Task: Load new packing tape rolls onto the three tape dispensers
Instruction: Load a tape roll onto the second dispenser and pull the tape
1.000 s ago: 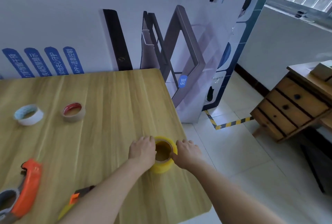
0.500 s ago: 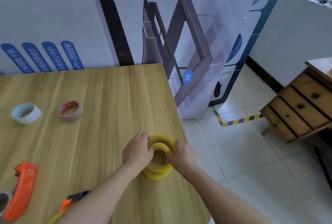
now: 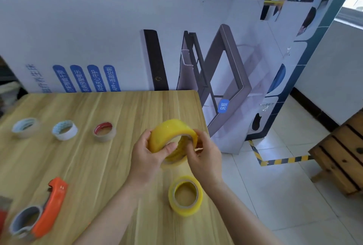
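Both hands hold a yellow packing tape roll (image 3: pixel 169 134) tilted on edge above the wooden table (image 3: pixel 110 107). My left hand (image 3: pixel 146 156) grips its left side, and my right hand (image 3: pixel 204 154) grips its right rim. A second yellow tape roll (image 3: pixel 185 195) lies flat on the table just below them. An orange tape dispenser (image 3: pixel 39 213) lies at the front left, a roll core in its wheel. A sliver of another dispenser (image 3: pixel 4 211) shows at the left edge.
Three smaller rolls sit in a row at the left: a clear one (image 3: pixel 25 128), a white one (image 3: pixel 64 129) and a red-cored one (image 3: pixel 104 131). A printed board (image 3: pixel 117 38) stands behind the table. A wooden cabinet (image 3: pixel 341 156) is on the floor at right.
The hands lifted the top yellow roll off the stack and tipped it on edge; the lower roll stays on the table. The camera tilted, bringing more of the left rolls into view.
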A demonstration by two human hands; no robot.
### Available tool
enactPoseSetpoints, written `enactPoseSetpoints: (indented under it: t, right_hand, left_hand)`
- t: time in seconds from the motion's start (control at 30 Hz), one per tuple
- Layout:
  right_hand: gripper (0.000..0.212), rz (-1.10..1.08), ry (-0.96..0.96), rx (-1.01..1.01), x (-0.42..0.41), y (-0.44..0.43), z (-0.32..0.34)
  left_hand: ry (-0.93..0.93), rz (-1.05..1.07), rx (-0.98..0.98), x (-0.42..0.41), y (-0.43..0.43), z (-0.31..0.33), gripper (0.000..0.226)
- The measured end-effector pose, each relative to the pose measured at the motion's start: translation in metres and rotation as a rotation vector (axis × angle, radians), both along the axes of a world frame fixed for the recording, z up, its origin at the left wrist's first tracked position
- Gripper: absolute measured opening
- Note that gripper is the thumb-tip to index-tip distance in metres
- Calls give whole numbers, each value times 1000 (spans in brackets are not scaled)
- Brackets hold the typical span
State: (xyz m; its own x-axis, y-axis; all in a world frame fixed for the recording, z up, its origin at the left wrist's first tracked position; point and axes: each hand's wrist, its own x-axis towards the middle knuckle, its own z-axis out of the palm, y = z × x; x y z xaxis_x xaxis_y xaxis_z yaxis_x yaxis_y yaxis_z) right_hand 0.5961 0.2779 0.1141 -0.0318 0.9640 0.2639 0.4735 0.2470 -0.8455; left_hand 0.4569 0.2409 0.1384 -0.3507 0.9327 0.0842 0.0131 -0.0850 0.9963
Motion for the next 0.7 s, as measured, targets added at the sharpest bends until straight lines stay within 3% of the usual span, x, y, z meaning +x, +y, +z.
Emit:
enactPoseSetpoints:
  t: [0.17,0.3,0.4,0.5,0.57,0.7]
  right_hand:
    - [36,205,170,-18,-19,-5,31]
    - [32,512,483,-273,-32,-10,58]
    - [47,697,573,-408,-49,-16,69]
    - [35,798,629,-430,-75,-30,79]
    - [29,811,681,-443,-94,-42,86]
    - [35,769,689,-396,-142,-68,97]
  left_hand:
    - [-5,-41,54,-22,-16,23,38]
    - [-281,-152,80,-55,-28,27,49]
    - [-468,-228,94,-83,-38,23,61]
    - [-524,-184,89,-105,-49,29,77]
    - [-358,-41,52,-119,-57,36,72]
    - [437,359,234,-158,-78,55,50]
